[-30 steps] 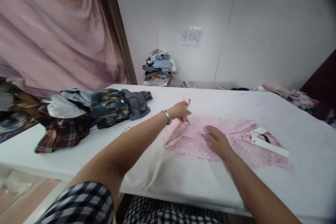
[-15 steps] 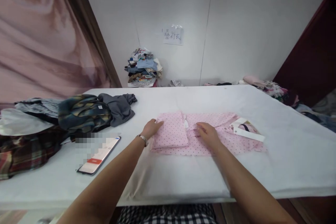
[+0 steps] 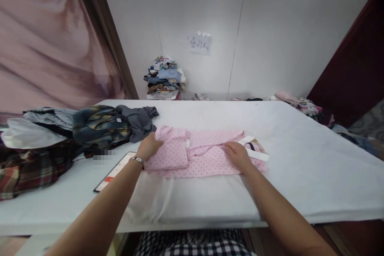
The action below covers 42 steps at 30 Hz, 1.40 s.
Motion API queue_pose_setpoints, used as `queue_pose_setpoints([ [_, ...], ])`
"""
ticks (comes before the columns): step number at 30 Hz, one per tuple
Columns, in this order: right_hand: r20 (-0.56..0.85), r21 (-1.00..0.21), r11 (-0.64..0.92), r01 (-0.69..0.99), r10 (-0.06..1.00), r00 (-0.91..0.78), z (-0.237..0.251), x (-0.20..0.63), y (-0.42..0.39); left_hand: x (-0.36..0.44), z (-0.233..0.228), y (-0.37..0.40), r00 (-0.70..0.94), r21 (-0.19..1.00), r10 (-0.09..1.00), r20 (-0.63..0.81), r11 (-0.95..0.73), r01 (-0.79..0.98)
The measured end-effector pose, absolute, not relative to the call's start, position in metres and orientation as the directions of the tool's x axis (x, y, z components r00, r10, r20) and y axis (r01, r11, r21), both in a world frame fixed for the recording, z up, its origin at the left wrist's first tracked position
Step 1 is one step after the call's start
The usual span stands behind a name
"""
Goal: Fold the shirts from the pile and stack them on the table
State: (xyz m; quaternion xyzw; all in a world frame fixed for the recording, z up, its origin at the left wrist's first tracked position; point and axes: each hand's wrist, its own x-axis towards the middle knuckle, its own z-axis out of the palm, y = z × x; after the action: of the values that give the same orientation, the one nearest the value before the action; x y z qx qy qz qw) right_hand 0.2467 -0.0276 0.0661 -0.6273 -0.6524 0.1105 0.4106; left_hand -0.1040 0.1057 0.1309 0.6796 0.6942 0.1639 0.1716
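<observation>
Dotted pink shirt (image 3: 207,166) has slid toward nine o'clock on the bench (image 3: 306,168), nearer the phone (image 3: 115,170), and lies mid-bench with its white collar strip (image 3: 258,155) at three. At nine, the left hand (image 3: 148,147) touches the folded end; I cannot tell whether its fingers pinch. The right hand (image 3: 238,156) has its fingers narrowed on cloth beside the strip. Light, even tension should flatten the creased front without skewing the fold.

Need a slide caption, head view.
Left hand and right hand on a partly folded, dotted pink garment, white table beneath.
</observation>
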Motion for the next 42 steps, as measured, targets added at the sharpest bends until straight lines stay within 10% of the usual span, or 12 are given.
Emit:
queue_pose_setpoints([
  [7,0.368,-0.742,0.202,0.639,0.92,0.137,0.077,0.224,-0.03,-0.104,0.147,0.099,-0.009,0.474,1.0,-0.023,0.019,0.88],
  [16,0.203,-0.912,0.073,0.403,0.936,0.289,0.089,0.241,-0.041,-0.002,0.182,0.065,0.558,0.97,0.83,0.002,-0.139,0.202],
  [24,-0.135,-0.979,-0.174,0.11,0.947,0.293,0.074,0.242,-0.069,0.002,0.084,0.036,0.591,0.516,0.78,0.205,-0.599,0.612],
  [32,0.13,-0.861,-0.026,0.508,0.954,0.269,0.078,0.227,-0.079,0.01,0.082,0.032,0.705,0.357,0.706,0.075,-0.679,0.642],
  [37,-0.243,-0.968,-0.249,-0.035,0.893,0.379,0.07,0.22,-0.131,0.009,0.108,0.077,0.671,0.378,0.728,0.142,-0.666,0.643],
  [42,-0.544,-0.758,-0.319,-0.569,0.79,0.282,0.08,0.201,-0.157,0.047,0.118,0.132,0.723,0.306,0.686,0.082,-0.708,0.636],
])
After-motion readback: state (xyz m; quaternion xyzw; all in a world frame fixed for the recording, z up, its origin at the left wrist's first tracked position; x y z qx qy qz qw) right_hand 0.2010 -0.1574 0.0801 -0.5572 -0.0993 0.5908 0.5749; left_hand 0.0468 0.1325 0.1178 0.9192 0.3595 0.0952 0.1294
